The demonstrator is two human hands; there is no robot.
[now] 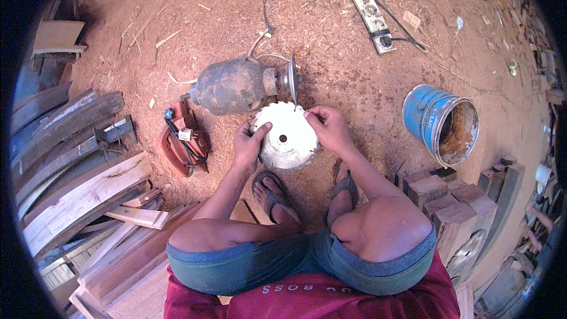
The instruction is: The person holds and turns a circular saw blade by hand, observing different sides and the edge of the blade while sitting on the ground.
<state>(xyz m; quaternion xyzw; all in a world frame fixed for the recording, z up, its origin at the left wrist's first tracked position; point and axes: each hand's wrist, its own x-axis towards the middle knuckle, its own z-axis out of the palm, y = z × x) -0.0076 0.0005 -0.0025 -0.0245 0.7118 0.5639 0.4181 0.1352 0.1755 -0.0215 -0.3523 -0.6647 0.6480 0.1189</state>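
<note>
A round, toothed circular saw blade [289, 155], bright in the light, is held between my two hands above the ground in front of my feet. My left hand [250, 140] grips its left edge, thumb lying on the face. At the upper right rim, my right hand [328, 127] pinches the blade between thumb and fingers. Just beyond the blade lies a dusty electric motor [230, 87] on its side. A thin grinding disc [293, 77] stands upright on its shaft, its lower edge close to or touching the blade's teeth; I cannot tell which.
To the left sits a red corded power tool [184, 139], beside stacked curved planks [82, 192]. A blue metal bucket [426, 119] lies tipped at the right. Wood blocks [455, 204] stand near my right knee, with another saw blade [466, 254]. A power strip [372, 16] lies farther off.
</note>
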